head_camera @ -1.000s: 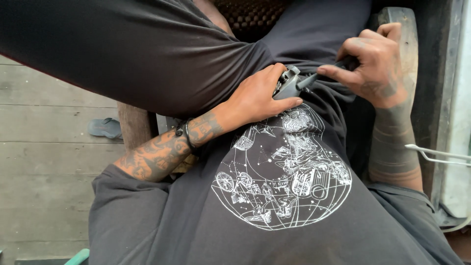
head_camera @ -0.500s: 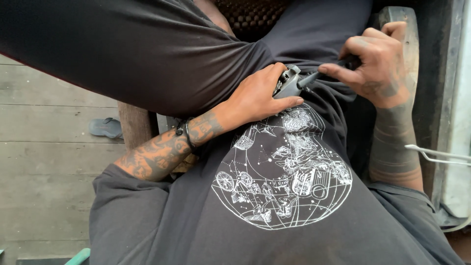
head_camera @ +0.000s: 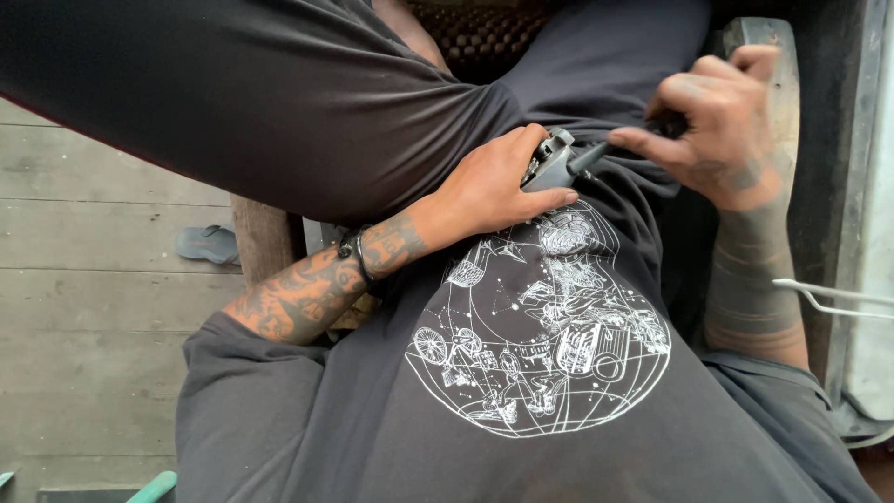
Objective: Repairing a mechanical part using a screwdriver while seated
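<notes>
Grey metal part [head_camera: 551, 160] sits against my belly, on the dark shirt [head_camera: 521, 373]. My left hand [head_camera: 494, 186] cups it firmly; my right hand [head_camera: 717, 130] pinches a dark tool [head_camera: 596, 154] into it. I'd brace steady, keeping the tool square.

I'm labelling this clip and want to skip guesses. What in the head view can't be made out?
- Small grey metal part: mostly covered by the left hand.
- Dark tool: handle buried in the right hand.
- Wooden seat: hidden under the black printed shirt.
- Grey sandal: too small for detail.
</notes>
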